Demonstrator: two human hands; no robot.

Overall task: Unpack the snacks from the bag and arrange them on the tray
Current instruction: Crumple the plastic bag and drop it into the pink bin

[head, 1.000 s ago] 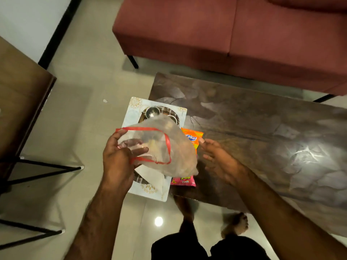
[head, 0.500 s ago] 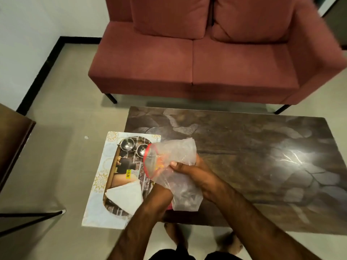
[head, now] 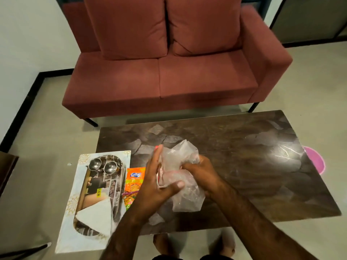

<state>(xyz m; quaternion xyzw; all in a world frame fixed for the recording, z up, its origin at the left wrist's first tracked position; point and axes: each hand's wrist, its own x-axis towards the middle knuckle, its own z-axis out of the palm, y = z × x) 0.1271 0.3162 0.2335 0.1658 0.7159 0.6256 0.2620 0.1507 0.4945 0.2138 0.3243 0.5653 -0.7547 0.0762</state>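
Note:
A clear plastic bag (head: 183, 192) with a red rim is crumpled between both hands above the dark table (head: 244, 156). My left hand (head: 155, 184) presses its left side, thumb across the front. My right hand (head: 201, 173) grips it from the right. An orange snack packet (head: 133, 180) lies on the table just left of my left hand, with another colourful packet (head: 128, 198) below it. The tray (head: 102, 184), oval and shiny inside a white printed box, overhangs the table's left end; two steel bowls (head: 102, 165) and a white folded paper (head: 97, 216) rest in it.
A red two-seat sofa (head: 161, 72) stands beyond the table. A pink round object (head: 315, 162) shows on the floor past the table's right end. A wooden furniture edge (head: 7, 167) and a black metal leg (head: 28, 249) are at the left. My feet (head: 193, 243) are under the near edge.
The view tilted up and the sofa came into sight. The bag went from held open in my left hand to crumpled between both hands over the table. The orange packet is uncovered again.

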